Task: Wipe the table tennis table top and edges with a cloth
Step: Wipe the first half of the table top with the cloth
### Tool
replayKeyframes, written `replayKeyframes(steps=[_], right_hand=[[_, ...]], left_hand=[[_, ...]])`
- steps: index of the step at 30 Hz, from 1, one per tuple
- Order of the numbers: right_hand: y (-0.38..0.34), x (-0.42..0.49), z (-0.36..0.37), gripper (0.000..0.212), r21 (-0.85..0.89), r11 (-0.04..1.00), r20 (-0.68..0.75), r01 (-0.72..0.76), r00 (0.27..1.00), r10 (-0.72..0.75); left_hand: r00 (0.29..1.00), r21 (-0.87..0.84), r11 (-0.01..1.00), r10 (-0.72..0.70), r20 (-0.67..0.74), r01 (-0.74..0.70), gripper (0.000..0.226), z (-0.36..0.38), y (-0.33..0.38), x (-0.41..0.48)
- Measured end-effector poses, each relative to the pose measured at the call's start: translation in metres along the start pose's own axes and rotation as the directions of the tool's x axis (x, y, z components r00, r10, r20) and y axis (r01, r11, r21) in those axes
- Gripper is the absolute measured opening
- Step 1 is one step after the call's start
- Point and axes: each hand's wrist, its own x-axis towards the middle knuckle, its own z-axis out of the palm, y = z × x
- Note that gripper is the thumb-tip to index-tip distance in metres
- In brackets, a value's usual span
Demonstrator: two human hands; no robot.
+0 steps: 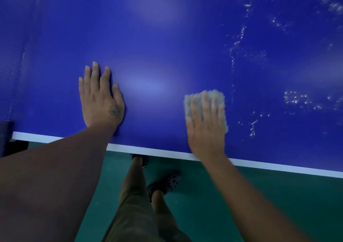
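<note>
1. Desk [167, 28]: the blue top fills most of the view. Its white edge stripe [157, 151] runs along the near side. Risk: the stripe and the edge below it appear not yet wiped and can be skipped if the strokes stay on the top.
2. Floor [278, 195]: green, below the near edge. Risk: water pushed over the edge lands near the shoe [167, 184] and can make the footing slippery.
3. Water droplets [239, 41]: trails and clusters lie to the right of the cloth. Risk: a saturated cloth smears them into streaks.
4. Left grip [101, 97]: wide, fingers straight, palm flat on the desk, holding nothing. Risk: it can leave prints on the dry-looking area.
5. Right grip [206, 123]: wide, straight fingers pressing the cloth, not curled round it. Risk: the palm can slide off the cloth on a fast stroke.
6. Cloth [187, 106]: grey, flat on the desk near the front edge, under the right grip.
7. Containers: none in view
</note>
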Motion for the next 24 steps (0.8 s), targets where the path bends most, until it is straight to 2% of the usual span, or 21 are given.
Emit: replayKeyframes(steps=[2, 4, 6, 9, 12, 14, 17, 20, 22, 24], right_hand=[[-0.005, -0.036, 0.005, 0.06, 0.012, 0.988, 0.058, 0.154, 0.986, -0.155], [0.01, -0.051, 0.004, 0.061, 0.022, 0.983, 0.073, 0.185, 0.98, -0.186], [0.035, -0.043, -0.001, 0.061, -0.007, 0.99, 0.074, 0.138, 0.988, -0.137], [0.07, -0.007, -0.009, 0.059, -0.002, 0.998, 0.022, -0.06, 0.998, 0.06], [0.079, 0.017, -0.012, 0.06, 0.055, 0.989, 0.037, -0.139, 0.99, 0.138], [0.069, 0.012, -0.007, 0.06, 0.021, 0.999, 0.01, -0.047, 0.999, 0.047], [0.051, -0.022, 0.006, 0.061, -0.006, 0.984, 0.028, 0.18, 0.983, -0.18], [0.056, -0.032, 0.009, 0.061, 0.047, 0.963, 0.027, 0.266, 0.963, -0.267], [0.068, -0.017, 0.006, 0.06, 0.053, 0.966, 0.018, 0.254, 0.967, -0.256], [0.073, 0.003, 0.001, 0.059, 0.065, 0.99, -0.013, 0.127, 0.992, -0.126]], left_hand=[[1.0, 0.022, 1.0, -0.001, 0.021, 0.0, 0.06, -0.001, 0.001, 0.0], [0.997, 0.064, 0.997, 0.036, 0.065, -0.04, 0.066, -0.002, 0.003, 0.001], [0.986, 0.109, 0.985, 0.122, 0.115, -0.135, 0.072, -0.003, 0.006, 0.001], [0.969, 0.152, 0.963, 0.199, 0.148, -0.221, 0.077, 0.003, 0.019, 0.006], [0.978, 0.195, 0.964, 0.153, 0.139, -0.179, 0.08, 0.016, 0.049, 0.013], [0.985, 0.215, 0.967, 0.11, 0.134, -0.137, 0.082, 0.028, 0.08, 0.019], [0.993, 0.217, 0.974, 0.048, 0.107, -0.07, 0.082, 0.043, 0.119, 0.028], [0.995, 0.202, 0.978, 0.025, 0.096, -0.044, 0.079, 0.051, 0.128, 0.034], [0.996, 0.2, 0.979, 0.021, 0.086, -0.038, 0.077, 0.052, 0.127, 0.035], [0.997, 0.202, 0.979, 0.022, 0.078, -0.037, 0.076, 0.051, 0.128, 0.036]])
